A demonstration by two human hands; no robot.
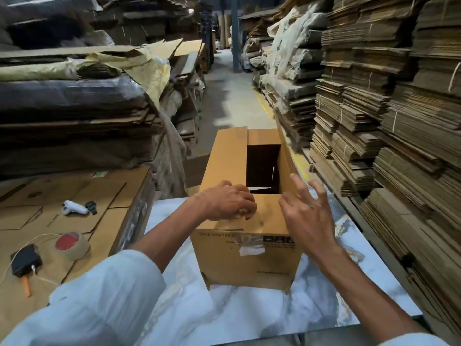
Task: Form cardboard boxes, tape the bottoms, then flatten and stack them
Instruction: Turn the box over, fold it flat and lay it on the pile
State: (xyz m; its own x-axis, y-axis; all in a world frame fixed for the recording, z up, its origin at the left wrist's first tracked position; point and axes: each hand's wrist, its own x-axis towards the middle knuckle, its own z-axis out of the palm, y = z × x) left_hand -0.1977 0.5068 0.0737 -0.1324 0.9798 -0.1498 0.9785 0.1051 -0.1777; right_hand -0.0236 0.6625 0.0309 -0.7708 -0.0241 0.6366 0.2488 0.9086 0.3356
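Observation:
A brown cardboard box [249, 260] stands upright on a marble-patterned table [324, 308], its top partly folded; a dark opening shows at the far right. My left hand [228, 202] presses curled fingers down on the near and left flaps where they meet. Just right of it, my right hand [308, 208] hovers over the box's right edge with fingers spread, holding nothing. Old clear tape and a torn white label cling to the box's near face. A roll of brown tape [73, 245] with a red core lies on flat cardboard to the left.
Flattened boxes [62, 208] on the left carry a white handheld controller [73, 208], a black device with a white cable [25, 262] and an orange tool [26, 285]. Tall stacks of bundled flat cardboard [399, 121] line both sides of a concrete aisle [232, 96].

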